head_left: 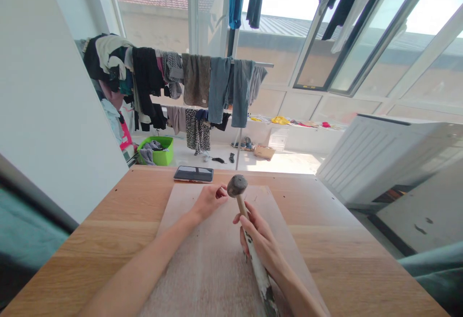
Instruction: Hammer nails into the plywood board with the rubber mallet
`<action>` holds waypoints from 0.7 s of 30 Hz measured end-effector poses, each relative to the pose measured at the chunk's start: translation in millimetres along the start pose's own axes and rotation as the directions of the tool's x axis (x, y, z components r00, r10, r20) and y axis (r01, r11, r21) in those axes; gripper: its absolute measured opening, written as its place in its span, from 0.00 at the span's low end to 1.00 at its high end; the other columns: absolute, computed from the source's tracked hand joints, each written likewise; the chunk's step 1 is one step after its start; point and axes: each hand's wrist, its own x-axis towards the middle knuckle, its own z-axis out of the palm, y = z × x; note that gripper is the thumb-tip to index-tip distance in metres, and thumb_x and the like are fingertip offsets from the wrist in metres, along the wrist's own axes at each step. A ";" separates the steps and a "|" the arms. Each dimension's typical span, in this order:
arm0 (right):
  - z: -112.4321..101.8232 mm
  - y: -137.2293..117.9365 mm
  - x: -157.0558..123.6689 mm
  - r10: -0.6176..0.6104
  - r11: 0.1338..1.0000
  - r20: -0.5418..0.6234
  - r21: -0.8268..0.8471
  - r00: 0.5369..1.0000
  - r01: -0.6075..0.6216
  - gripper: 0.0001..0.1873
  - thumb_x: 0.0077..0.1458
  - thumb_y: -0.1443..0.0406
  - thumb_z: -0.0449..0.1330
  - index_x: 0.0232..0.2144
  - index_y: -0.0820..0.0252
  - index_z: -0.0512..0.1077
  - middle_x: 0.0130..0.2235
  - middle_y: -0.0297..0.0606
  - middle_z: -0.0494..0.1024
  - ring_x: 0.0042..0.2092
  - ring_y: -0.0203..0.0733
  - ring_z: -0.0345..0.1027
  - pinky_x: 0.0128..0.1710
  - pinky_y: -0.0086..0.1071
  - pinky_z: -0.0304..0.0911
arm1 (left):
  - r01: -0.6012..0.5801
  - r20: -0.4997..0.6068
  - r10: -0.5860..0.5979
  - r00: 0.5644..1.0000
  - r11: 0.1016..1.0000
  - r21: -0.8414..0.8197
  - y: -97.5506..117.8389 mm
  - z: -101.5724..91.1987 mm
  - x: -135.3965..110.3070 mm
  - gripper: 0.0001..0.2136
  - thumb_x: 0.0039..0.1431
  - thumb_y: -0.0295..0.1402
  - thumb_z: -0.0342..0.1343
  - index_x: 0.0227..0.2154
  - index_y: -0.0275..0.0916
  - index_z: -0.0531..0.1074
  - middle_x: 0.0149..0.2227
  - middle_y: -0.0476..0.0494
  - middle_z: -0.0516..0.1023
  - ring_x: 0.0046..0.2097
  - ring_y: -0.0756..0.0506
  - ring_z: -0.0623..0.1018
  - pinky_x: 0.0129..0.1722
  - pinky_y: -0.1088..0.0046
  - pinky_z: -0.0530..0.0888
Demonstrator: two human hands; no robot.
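My right hand (261, 234) is wrapped round the pale, worn handle of a hammer (237, 186). Its dark rounded head points up and away from me, above the board. Over the far part of the pale wooden board (202, 268), my left hand (210, 200) has its fingers curled and pinched together near the hammer head. Whatever lies between those fingertips is too small or hidden to make out. Several thin, nail-like bits stick up from or lie on the board near its far right corner. The board rests flat on a wooden table (333, 249).
A phone (193, 173) lies at the table's far edge, just beyond the board. Past the table stand a drying rack with clothes (196, 80) and a green basket (166, 150). A white wall (61, 90) is at the left, a white ribbed panel (372, 153) at the right.
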 end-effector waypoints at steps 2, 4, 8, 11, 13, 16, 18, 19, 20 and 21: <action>0.3 -0.4 0.5 0.000 1.000 0.007 -0.001 1.000 0.000 0.26 0.63 0.51 0.53 0.59 0.53 0.60 0.40 0.34 0.70 0.16 0.24 0.57 0.13 0.23 0.54 | -0.007 0.000 0.007 1.000 1.000 0.000 1.7 -0.7 -0.1 0.08 0.49 0.25 0.58 0.33 0.36 0.76 0.25 0.51 0.76 0.29 0.50 0.74 0.31 0.76 0.69; 0.5 -0.4 1.2 0.013 1.000 0.031 0.005 0.999 -0.014 0.27 0.63 0.51 0.53 0.60 0.53 0.59 0.40 0.34 0.71 0.17 0.24 0.57 0.13 0.24 0.54 | -0.025 0.005 0.025 1.000 1.000 0.006 2.7 -1.6 -0.1 0.06 0.49 0.24 0.58 0.31 0.36 0.75 0.23 0.53 0.74 0.27 0.51 0.72 0.30 0.77 0.68; 0.7 0.7 2.1 0.037 0.999 0.064 0.000 0.997 -0.037 0.29 0.62 0.51 0.54 0.60 0.55 0.59 0.39 0.35 0.71 0.17 0.24 0.57 0.14 0.23 0.53 | -0.067 0.017 0.066 0.998 0.998 0.004 1.3 -2.2 0.0 0.02 0.51 0.25 0.57 0.28 0.35 0.74 0.22 0.53 0.71 0.26 0.52 0.69 0.28 0.78 0.65; 0.9 1.9 2.1 0.029 1.000 0.055 0.005 0.998 -0.029 0.28 0.62 0.51 0.55 0.60 0.56 0.60 0.39 0.35 0.71 0.16 0.23 0.56 0.13 0.23 0.52 | -0.057 0.015 0.057 0.998 0.998 -0.001 0.0 -1.7 -0.1 0.02 0.51 0.26 0.57 0.28 0.35 0.74 0.22 0.53 0.71 0.27 0.52 0.69 0.28 0.78 0.64; 0.8 2.4 2.1 0.033 0.999 0.050 0.011 0.998 -0.033 0.29 0.62 0.52 0.55 0.60 0.56 0.59 0.39 0.35 0.71 0.16 0.23 0.56 0.13 0.23 0.52 | -0.057 0.018 0.057 0.998 0.998 0.000 0.5 -1.7 -0.2 0.03 0.50 0.26 0.57 0.28 0.35 0.74 0.22 0.53 0.71 0.27 0.52 0.69 0.28 0.78 0.65; 0.4 2.0 2.2 0.032 0.999 0.028 0.010 0.999 -0.032 0.29 0.61 0.51 0.55 0.60 0.56 0.60 0.38 0.35 0.71 0.16 0.24 0.56 0.12 0.23 0.52 | -0.052 0.017 0.052 0.999 0.999 0.008 2.8 -2.4 0.0 0.05 0.49 0.23 0.56 0.29 0.35 0.75 0.23 0.53 0.73 0.27 0.51 0.70 0.30 0.77 0.66; 0.2 1.1 2.2 0.026 1.000 0.017 0.016 1.000 -0.026 0.29 0.61 0.51 0.55 0.60 0.56 0.61 0.38 0.35 0.71 0.15 0.24 0.56 0.12 0.23 0.52 | -0.040 0.017 0.040 0.999 0.999 0.013 3.9 -2.7 0.1 0.07 0.48 0.22 0.56 0.31 0.35 0.75 0.23 0.52 0.74 0.27 0.51 0.71 0.30 0.77 0.67; 0.1 0.6 2.2 0.026 0.999 0.019 0.020 0.999 -0.026 0.29 0.61 0.51 0.55 0.60 0.56 0.61 0.38 0.35 0.71 0.15 0.24 0.56 0.12 0.23 0.52 | -0.037 0.018 0.037 0.999 0.999 0.015 3.9 -2.6 0.2 0.07 0.48 0.22 0.56 0.32 0.35 0.75 0.24 0.52 0.75 0.27 0.51 0.71 0.30 0.77 0.67; 0.2 0.0 2.1 0.028 0.999 0.023 0.024 0.999 -0.028 0.29 0.61 0.51 0.56 0.60 0.56 0.61 0.38 0.35 0.72 0.16 0.24 0.56 0.12 0.24 0.52 | -0.037 0.020 0.036 0.999 0.999 0.019 3.5 -2.4 0.3 0.07 0.48 0.22 0.56 0.32 0.35 0.75 0.24 0.52 0.75 0.27 0.51 0.71 0.31 0.77 0.67; 0.4 -0.7 1.8 0.029 0.999 0.025 0.027 0.999 -0.030 0.28 0.61 0.51 0.56 0.60 0.56 0.62 0.38 0.35 0.72 0.16 0.24 0.57 0.12 0.24 0.52 | -0.037 0.023 0.036 0.999 0.999 0.022 2.7 -1.9 0.3 0.08 0.49 0.22 0.56 0.32 0.36 0.75 0.24 0.52 0.75 0.27 0.52 0.71 0.31 0.77 0.68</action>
